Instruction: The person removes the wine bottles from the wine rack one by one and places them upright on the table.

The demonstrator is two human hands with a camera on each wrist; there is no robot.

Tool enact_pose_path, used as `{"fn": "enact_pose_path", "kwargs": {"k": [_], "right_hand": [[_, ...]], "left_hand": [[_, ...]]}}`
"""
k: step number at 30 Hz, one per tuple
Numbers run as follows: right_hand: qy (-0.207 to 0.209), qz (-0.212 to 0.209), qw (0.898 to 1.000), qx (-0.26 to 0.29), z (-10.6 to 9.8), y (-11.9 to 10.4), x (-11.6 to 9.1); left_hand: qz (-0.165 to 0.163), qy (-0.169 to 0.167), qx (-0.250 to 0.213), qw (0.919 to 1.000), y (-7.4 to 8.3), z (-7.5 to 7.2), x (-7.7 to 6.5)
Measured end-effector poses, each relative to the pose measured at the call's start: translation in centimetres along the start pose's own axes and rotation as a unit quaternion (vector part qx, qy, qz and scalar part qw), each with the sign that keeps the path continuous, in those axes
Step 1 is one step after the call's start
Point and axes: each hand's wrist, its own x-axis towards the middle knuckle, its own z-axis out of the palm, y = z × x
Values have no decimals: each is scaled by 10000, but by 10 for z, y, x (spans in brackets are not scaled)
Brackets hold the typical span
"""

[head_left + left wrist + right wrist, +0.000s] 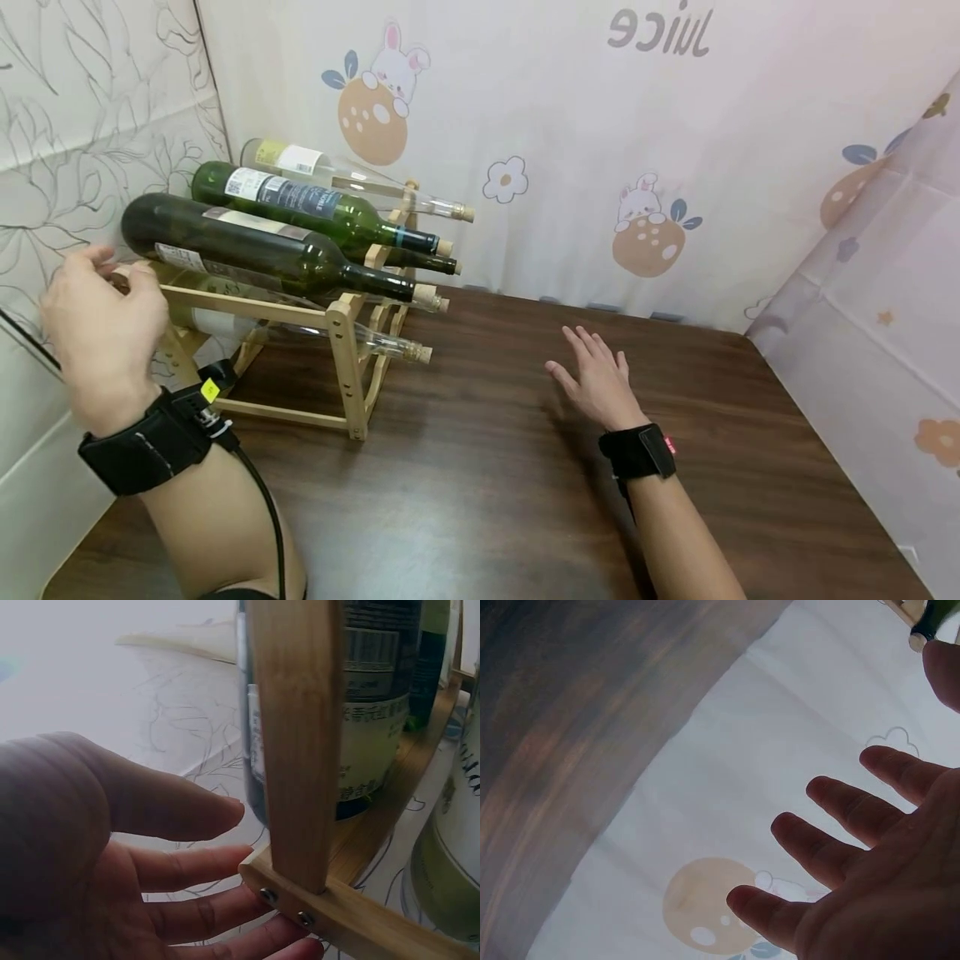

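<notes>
I am holding nothing in either hand. My left hand [108,325] is reaching to the back left corner of a pale wooden rack [347,367], its grip loose, the thumb pointing toward an upright and the fingers extending around the corner joint; I cannot tell whether the fingertips are touching the wood. My right hand [600,383] is hovering over the dark wood-grain table [480,483], well apart from the rack, fingers spreading loosely and grasping nothing.

The rack is standing on the left part of the table, two tiers high, and corked bottles are lying in it with their necks pointing right. On top, a dark bottle [240,250] is resting nearest me, a green bottle [352,218] is lying in the middle, and a clear bottle [330,171] is lying farthest away. Below, more necks are showing, including a clear lower bottle [390,343] at the near side.

A black strap is circling each wrist, and a cable is running along my left forearm. Behind the table, a pale curtain [525,100] is hanging, showing rabbits, orange fruit and a flower; line-drawn leaves are covering the left wall [45,108].
</notes>
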Motion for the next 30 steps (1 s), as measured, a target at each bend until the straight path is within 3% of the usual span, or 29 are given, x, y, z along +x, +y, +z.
{"fn": "enact_pose_path", "kwargs": {"k": [11, 18, 26, 30], "right_hand": [[329, -315, 9987, 216, -7, -19, -9], [576, -794, 9902, 999, -10, -45, -7], [886, -1065, 9679, 2099, -15, -79, 9], [848, -1016, 9473, 2916, -12, -98, 12]], "left_hand": [[382, -672, 635, 9950, 1, -5, 6], [301, -560, 690, 9956, -1, -3, 8], [276, -382, 782, 9958, -1, -6, 8], [316, -318, 769, 9960, -2, -7, 9]]}}
